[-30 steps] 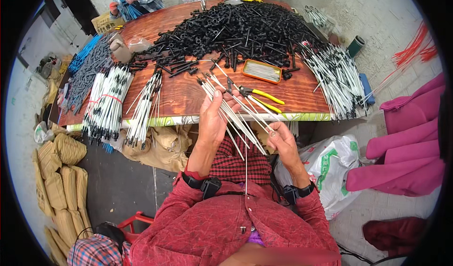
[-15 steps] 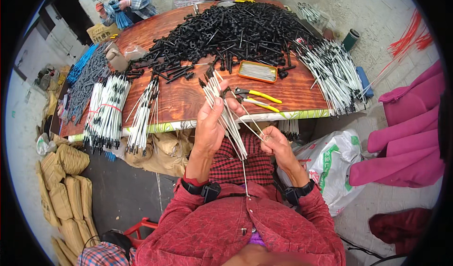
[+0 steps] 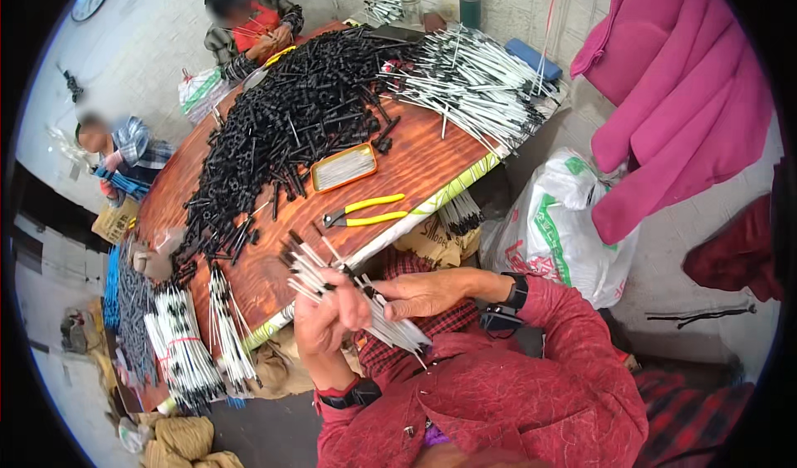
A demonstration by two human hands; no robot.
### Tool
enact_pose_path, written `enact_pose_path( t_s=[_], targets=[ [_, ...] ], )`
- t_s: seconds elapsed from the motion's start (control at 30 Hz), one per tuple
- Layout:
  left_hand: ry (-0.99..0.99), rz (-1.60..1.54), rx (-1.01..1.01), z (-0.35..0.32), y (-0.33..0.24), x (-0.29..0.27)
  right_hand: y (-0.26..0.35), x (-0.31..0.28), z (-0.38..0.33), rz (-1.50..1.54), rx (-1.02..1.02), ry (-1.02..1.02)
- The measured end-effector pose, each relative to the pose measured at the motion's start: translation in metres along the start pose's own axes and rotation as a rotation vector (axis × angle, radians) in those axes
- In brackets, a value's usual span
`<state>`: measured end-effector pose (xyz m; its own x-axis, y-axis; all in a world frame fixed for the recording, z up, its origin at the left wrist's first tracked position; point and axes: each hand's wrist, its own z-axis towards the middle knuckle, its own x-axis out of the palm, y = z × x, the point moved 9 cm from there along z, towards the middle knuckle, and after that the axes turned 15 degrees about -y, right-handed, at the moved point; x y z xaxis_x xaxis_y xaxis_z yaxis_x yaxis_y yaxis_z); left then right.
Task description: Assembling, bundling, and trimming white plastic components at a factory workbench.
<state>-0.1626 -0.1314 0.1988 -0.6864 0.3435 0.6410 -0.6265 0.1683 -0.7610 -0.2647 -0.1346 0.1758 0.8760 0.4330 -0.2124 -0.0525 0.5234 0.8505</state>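
In front of my body, my left hand point(image 3: 330, 314) is wrapped around a bundle of thin white rods with black ends point(image 3: 397, 335), held at a slant. My right hand point(image 3: 427, 292) comes in from the right and closes on the same bundle beside it, thumb along the rods; its fingertips are partly hidden. On the table just beyond lie pliers with yellow handles point(image 3: 378, 202). Behind them is an orange-rimmed tray point(image 3: 345, 183) of thin metal pins.
A large heap of black plastic parts point(image 3: 266, 119) covers the wooden table point(image 3: 423, 127). White rods point(image 3: 473, 86) are piled at the far right, and a tied bundle point(image 3: 178, 347) stands at left. A white sack point(image 3: 548, 227) sits at right. Two people work across the table.
The view has swung to the right. My right hand has moved from a single rod's end to the bundle. My left hand still holds the bundle.
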Motion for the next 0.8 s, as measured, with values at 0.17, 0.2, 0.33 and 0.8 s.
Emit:
enact_pose_path(
  t_s=[0.17, 0.2, 0.33, 0.8],
  targets=[
    [-0.276, -0.046, 0.129, 0.008, -0.016, -0.049, -0.056, -0.094, 0.013, -0.442, 0.257, -0.080],
    [-0.336, -0.063, 0.142, 0.009, -0.018, -0.058, -0.062, -0.147, 0.017, -0.650, 0.193, -0.333],
    [-0.358, -0.083, 0.144, 0.017, -0.019, -0.063, -0.063, -0.299, 0.010, -1.373, 0.069, -0.832],
    [-0.342, -0.060, 0.184, 0.014, -0.023, -0.066, -0.119, -0.360, 0.016, -0.692, 0.570, -0.791]
  ],
)
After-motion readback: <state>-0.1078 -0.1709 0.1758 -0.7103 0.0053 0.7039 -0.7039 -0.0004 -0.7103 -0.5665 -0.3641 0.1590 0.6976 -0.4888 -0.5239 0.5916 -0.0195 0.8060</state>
